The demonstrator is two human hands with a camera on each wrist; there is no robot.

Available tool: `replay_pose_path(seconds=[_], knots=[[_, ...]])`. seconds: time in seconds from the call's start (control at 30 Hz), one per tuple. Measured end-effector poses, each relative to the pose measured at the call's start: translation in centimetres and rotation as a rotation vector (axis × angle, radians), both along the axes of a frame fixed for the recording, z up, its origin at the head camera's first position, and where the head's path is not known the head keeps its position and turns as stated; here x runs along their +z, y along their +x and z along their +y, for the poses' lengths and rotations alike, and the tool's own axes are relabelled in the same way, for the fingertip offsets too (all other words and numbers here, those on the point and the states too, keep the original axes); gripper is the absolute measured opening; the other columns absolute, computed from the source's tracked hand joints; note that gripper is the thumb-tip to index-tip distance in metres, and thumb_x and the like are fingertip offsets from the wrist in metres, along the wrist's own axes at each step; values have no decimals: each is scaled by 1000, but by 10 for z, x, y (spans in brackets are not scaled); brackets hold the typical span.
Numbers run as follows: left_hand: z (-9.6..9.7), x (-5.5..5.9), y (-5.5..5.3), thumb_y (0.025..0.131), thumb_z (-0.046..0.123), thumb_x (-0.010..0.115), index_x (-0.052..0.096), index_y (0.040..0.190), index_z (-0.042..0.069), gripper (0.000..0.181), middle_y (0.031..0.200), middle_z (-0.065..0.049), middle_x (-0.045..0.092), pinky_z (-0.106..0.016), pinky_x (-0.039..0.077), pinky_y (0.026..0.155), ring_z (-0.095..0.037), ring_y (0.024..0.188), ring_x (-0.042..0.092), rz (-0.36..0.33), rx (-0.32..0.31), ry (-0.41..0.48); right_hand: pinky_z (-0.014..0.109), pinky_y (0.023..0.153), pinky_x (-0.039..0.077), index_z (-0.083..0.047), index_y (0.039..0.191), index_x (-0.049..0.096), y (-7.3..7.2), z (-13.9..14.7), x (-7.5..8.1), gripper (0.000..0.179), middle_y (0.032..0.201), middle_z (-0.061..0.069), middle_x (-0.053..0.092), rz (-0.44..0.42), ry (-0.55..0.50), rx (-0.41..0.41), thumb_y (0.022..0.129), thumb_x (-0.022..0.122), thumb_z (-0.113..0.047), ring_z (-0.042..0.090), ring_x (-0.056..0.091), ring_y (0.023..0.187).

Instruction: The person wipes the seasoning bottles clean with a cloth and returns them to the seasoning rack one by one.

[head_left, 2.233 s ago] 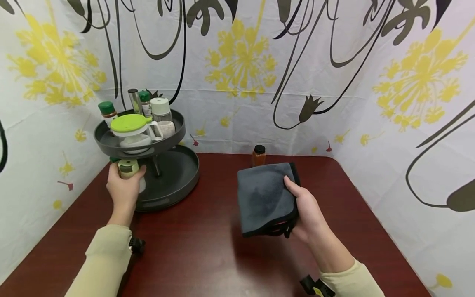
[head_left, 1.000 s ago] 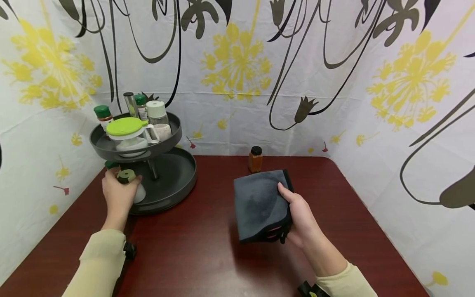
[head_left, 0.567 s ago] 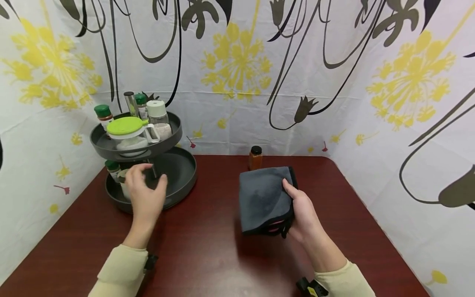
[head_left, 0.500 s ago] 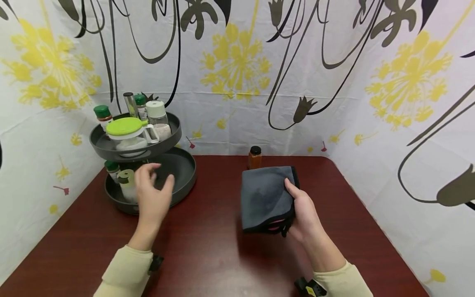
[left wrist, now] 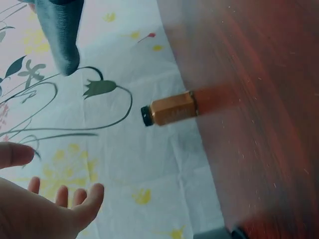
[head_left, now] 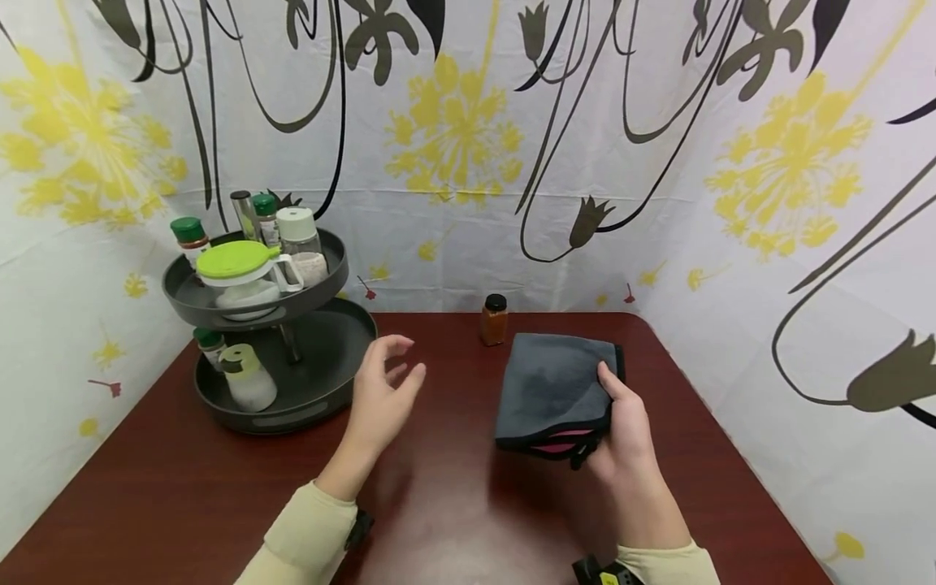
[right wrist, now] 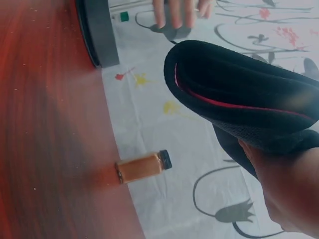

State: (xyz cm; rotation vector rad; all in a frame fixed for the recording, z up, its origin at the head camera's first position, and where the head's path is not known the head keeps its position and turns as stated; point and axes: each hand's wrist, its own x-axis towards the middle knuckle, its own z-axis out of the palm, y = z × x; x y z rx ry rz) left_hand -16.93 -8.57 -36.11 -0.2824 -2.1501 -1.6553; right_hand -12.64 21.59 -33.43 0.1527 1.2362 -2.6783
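My left hand (head_left: 380, 398) is held above the table between the two-tier turntable and the cloth, fingers loosely bent and nothing in them. In the left wrist view, the left fingers (left wrist: 92, 204) are spread apart. My right hand (head_left: 625, 431) grips a folded grey cloth (head_left: 559, 382) with black edging, its thumb on top; pink shows between the folds. Behind the cloth, near the table's back edge, a small jar (head_left: 494, 322) of orange-brown spice with a black lid stands upright. A white bottle (head_left: 250, 382) with a pale green top stands on the turntable's lower tier.
The dark grey two-tier turntable (head_left: 329, 398) stands at the left. Its upper tier bears a lime-lidded pot (head_left: 237, 276), a white-capped jar (head_left: 301, 244) and green-capped jars. Another green-capped jar (head_left: 210, 345) is on the lower tier. Patterned cloth walls surround the red-brown table (head_left: 453, 504).
My left hand has let go of the white bottle on the lower tier and moved right, away from the turntable. The right hand with the cloth has shifted a little right.
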Motion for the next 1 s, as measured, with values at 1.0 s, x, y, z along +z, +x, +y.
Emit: replay_pose_path(seconds=[1.0], knots=[[114,-57,-198,104,31,71,45,155,4,63,150,-22,60,-53,55,109,-38,136,61,-415,-67,-339,26,102,56,-27,140,46,19,26,-12,39,127,-13,60,46,61,-64,112,44,-54,5,64,117]])
